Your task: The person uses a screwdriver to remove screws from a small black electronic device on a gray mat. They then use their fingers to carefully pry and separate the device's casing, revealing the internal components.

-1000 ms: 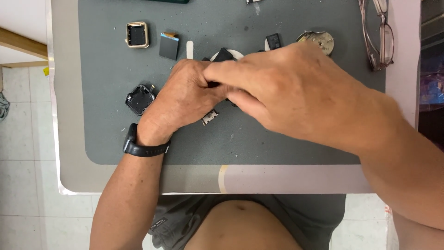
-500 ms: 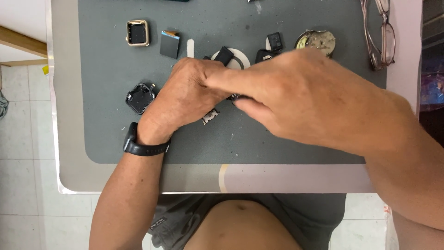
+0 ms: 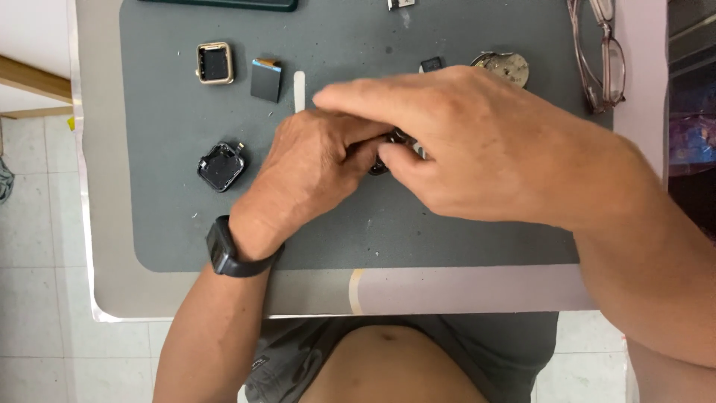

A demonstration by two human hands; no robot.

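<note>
1. A small watch-repair workplace is suggested by a grey work mat (image 3: 358,231) laid on the table (image 3: 462,291).
2. Opened square watch cases (image 3: 214,63) and a round watch movement (image 3: 509,67) are spread at the far side.
3. Tiled floor (image 3: 37,261) is seen at the left.

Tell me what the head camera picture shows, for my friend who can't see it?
Two bare hands, left hand and right hand, meet over a grey mat, pinching a small dark part that is mostly hidden. Left of them lie a gold-edged square watch case, a dark square case and a small dark screen piece; eyeglasses lie at the right.
</note>
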